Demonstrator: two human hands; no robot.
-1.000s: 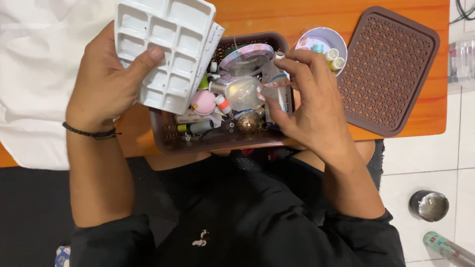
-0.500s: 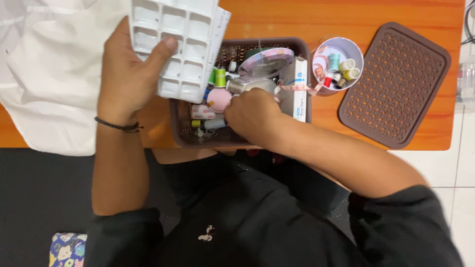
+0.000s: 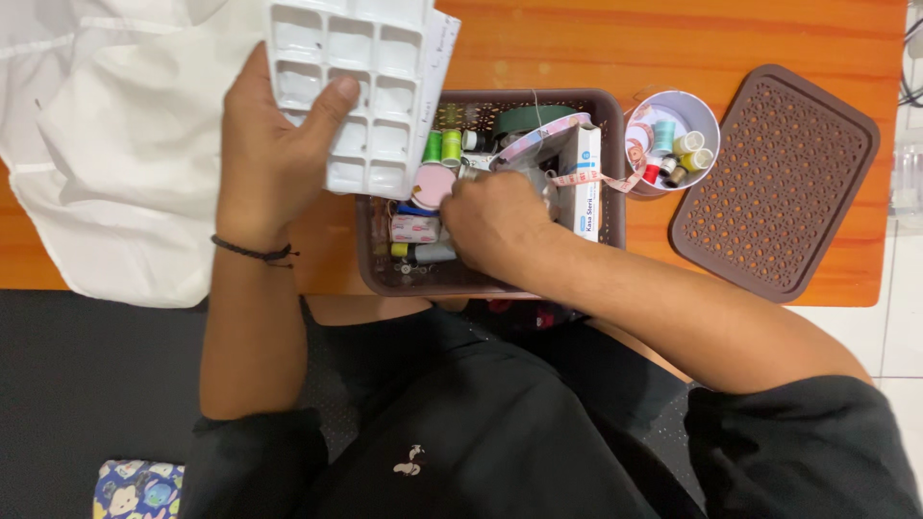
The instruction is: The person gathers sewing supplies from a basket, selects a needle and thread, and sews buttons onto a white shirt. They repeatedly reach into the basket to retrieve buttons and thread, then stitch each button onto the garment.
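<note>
While the orange desk (image 3: 673,38) carries a white cloth (image 3: 115,154) and a brown perforated lid (image 3: 774,183), the left hand (image 3: 274,159) grips a white compartment tray (image 3: 365,86) raised over the brown basket (image 3: 615,135); the right hand (image 3: 495,221) reaches among its spools, grip state hidden.

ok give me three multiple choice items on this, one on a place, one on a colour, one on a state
1. Where is the right hand?
A. inside the brown basket
B. on the perforated lid
C. on the white cloth

2. What colour is the compartment tray?
A. brown
B. white
C. green

3. How is the left hand?
A. flat on the table
B. empty in the air
C. gripping the tray

Answers: 1 A, its fingers are down among the basket's things; 2 B, the plastic is plainly white; 3 C, the thumb presses across its compartments.
</note>
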